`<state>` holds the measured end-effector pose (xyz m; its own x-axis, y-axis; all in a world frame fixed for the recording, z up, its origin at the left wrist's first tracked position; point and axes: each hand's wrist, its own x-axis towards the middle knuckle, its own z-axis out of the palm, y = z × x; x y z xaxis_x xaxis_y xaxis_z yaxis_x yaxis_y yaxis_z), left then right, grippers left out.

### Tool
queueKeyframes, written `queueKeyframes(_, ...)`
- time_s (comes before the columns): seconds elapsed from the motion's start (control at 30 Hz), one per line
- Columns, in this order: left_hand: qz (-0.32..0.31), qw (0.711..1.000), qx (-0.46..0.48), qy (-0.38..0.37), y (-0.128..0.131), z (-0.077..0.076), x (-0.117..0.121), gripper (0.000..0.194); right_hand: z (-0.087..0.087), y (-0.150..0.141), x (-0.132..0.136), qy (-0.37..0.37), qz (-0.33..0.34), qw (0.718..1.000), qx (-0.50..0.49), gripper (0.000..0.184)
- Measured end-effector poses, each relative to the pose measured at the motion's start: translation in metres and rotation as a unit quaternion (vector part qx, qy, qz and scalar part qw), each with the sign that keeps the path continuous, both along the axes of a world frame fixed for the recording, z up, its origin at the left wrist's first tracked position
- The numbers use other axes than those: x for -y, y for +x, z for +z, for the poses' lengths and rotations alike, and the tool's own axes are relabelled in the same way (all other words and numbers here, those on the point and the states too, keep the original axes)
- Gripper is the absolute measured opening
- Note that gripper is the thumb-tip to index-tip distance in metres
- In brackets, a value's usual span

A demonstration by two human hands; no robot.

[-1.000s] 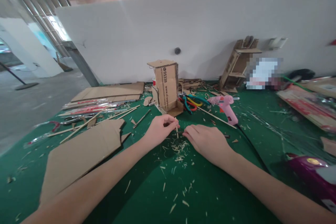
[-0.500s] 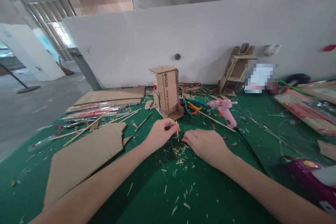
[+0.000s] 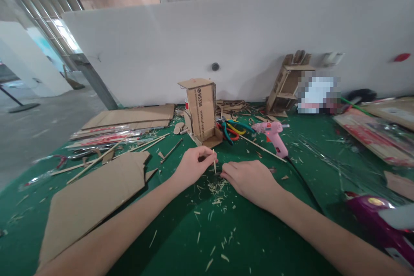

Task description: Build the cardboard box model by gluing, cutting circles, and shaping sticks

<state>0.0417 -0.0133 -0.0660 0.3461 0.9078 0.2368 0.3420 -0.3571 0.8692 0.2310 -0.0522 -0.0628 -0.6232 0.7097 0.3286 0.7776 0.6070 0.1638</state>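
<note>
My left hand (image 3: 196, 164) pinches a short thin wooden stick (image 3: 214, 163), held nearly upright over the green tabletop. Closed just to its right, my right hand (image 3: 250, 180) grips a slim tool that looks like a craft knife; its dark blade tip (image 3: 217, 174) is at the stick's lower end. Most of this tool is hidden by the fingers. Pale wood shavings (image 3: 217, 188) lie in a small heap below both hands. Behind them stands an upright cardboard box structure (image 3: 202, 110) with an open lower front.
Right of the box lie pliers (image 3: 230, 131) with coloured handles and a pink glue gun (image 3: 274, 134) with a black cord. A cut cardboard sheet (image 3: 97, 198) is at left. A purple tool (image 3: 371, 215) sits at right. Another cardboard structure (image 3: 284, 88) leans by the white partition (image 3: 155, 56).
The view has shifted slightly, so everything appears a little further left. The right hand's tool tip now shows against the stick's lower end. Both grips stay the same.
</note>
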Motion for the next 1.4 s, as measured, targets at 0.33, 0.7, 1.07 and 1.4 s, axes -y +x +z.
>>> queueKeyframes(0.33, 0.003, 1.0, 0.0, -0.026, 0.0009, 0.0008, -0.0043, 0.019, -0.0024, -0.0012, -0.0051, -0.003, 0.009, 1.0, -0.017, 0.016)
queueKeyframes(0.7, 0.003, 1.0, -0.007, -0.012, 0.0003, -0.0015, -0.0056, 0.019, 0.0, -0.0032, -0.0027, -0.006, 0.004, 1.0, -0.007, 0.013)
queueKeyframes(1.07, 0.012, 1.0, -0.014, -0.007, 0.001, 0.0015, 0.0001, 0.019, -0.003, -0.0009, -0.0038, -0.007, 0.01, 1.0, -0.007, 0.014)
queueKeyframes(1.4, 0.017, 1.0, -0.023, 0.006, 0.0018, -0.0026, 0.0007, 0.02, 0.0005, -0.0014, -0.0043, -0.021, -0.011, 1.0, -0.013, 0.015)
